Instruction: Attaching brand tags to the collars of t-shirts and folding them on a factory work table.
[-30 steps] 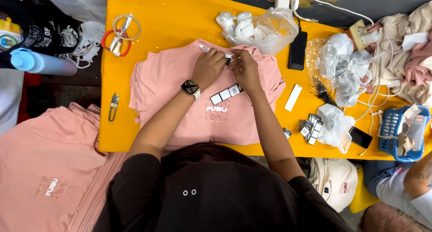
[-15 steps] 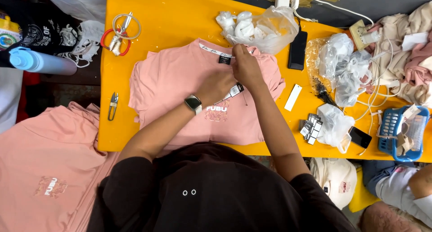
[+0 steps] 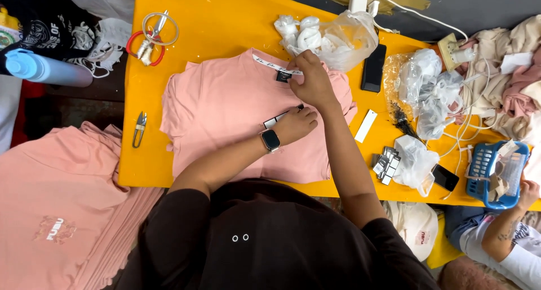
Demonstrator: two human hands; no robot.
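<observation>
1. The right hand (image 3: 313, 81) pinches its fingertips narrowly at the neckline of the folded salmon-pink cotton T-shirt (image 3: 225, 110), just beside the small black label sewn inside the collar (image 3: 283, 75); whether the fingers grip the collar tape or only press it, I cannot tell.
2. The left hand (image 3: 296, 124), a dark smartwatch (image 3: 271, 139) on its wrist, lies lower on the shirt, fingers curled around a short stack of black-and-white card tags (image 3: 277, 120).
3. The shirt lies flat on the yellow tabletop (image 3: 225, 25), neck away from the person.
4. Judged by its look, the fabric is light, soft and limp: it will wrinkle and slide when pulled, so the stiffer taped collar is the surest hold.
5. The tags look thin and stiff, best held by their edges.
6. Further out lie small grey thread snips (image 3: 138, 128), a clear plastic bag of white bundles (image 3: 332, 35) and a black phone (image 3: 373, 68).
</observation>
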